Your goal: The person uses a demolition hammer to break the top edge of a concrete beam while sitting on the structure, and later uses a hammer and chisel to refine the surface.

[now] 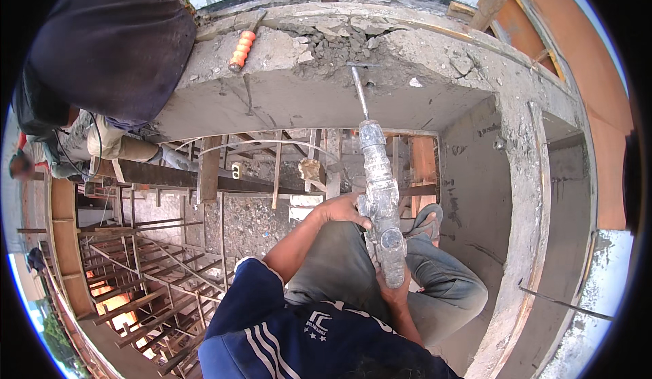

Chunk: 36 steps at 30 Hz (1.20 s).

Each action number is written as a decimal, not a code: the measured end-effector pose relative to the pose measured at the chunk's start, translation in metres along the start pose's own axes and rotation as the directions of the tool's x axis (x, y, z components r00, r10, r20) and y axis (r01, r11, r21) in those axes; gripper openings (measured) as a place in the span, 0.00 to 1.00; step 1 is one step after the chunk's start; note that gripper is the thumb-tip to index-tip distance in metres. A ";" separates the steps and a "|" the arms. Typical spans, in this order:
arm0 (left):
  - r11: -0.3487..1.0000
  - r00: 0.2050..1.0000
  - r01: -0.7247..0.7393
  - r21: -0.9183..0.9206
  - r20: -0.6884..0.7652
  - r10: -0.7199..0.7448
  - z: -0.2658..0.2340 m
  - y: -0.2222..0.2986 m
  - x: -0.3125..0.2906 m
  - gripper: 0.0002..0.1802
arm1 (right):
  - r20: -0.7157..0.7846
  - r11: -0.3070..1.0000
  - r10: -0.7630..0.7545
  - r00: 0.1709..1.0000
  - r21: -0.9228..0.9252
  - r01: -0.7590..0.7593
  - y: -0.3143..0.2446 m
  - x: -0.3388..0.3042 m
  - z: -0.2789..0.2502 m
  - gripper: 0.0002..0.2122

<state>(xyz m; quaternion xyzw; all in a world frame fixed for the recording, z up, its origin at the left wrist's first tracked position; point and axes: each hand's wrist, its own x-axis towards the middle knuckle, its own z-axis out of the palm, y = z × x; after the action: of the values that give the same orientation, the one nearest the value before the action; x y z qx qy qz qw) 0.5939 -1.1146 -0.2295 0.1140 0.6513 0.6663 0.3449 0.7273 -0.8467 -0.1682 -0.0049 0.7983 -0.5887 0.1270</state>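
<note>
A dusty grey demolition hammer [384,209] points away from me over my lap, and both my hands hold it. My left hand [344,210] is closed against the left side of its body; the fingertips are partly hidden. At the rear end my right hand [395,292] is wrapped round the grip, mostly covered by the tool. The steel chisel bit [359,92] reaches the broken edge of a concrete beam [285,100], where rubble [343,46] lies loose. On the beam's top, farther left, rests a hand chisel with an orange ribbed grip [242,50].
A person in dark clothing [112,46] is close at the upper left, with another person [37,158] beyond. Below the beam are open drops with timber scaffolding [156,277]. A thin rod [567,301] sticks out at right. Wooden boards [577,73] stand at the far right.
</note>
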 end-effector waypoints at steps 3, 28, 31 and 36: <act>0.714 0.943 0.279 0.642 -0.323 -0.078 -0.057 0.105 -0.032 0.23 | -0.096 0.984 -0.154 0.983 -0.103 0.144 0.030 -0.002 -0.004 0.21; -0.106 0.614 0.770 0.629 -0.687 0.389 -0.223 0.318 0.009 0.27 | 0.013 0.990 -0.059 0.998 0.132 0.057 -0.004 0.007 0.001 0.18; 0.063 0.683 0.563 0.824 -0.507 0.526 -0.272 0.276 0.048 0.31 | 0.049 0.988 -0.094 0.994 0.127 0.087 -0.001 0.006 0.006 0.17; 0.121 0.590 0.659 0.742 -0.611 0.529 -0.230 0.267 0.093 0.32 | 0.008 0.992 -0.103 0.995 0.077 0.102 -0.002 0.008 -0.003 0.16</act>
<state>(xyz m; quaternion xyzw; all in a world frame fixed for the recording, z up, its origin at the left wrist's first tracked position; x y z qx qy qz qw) 0.3041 -1.2163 -0.0329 -0.0390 0.9914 0.0011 -0.1253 0.7184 -0.8454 -0.1675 -0.0448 0.7731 -0.6245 0.1016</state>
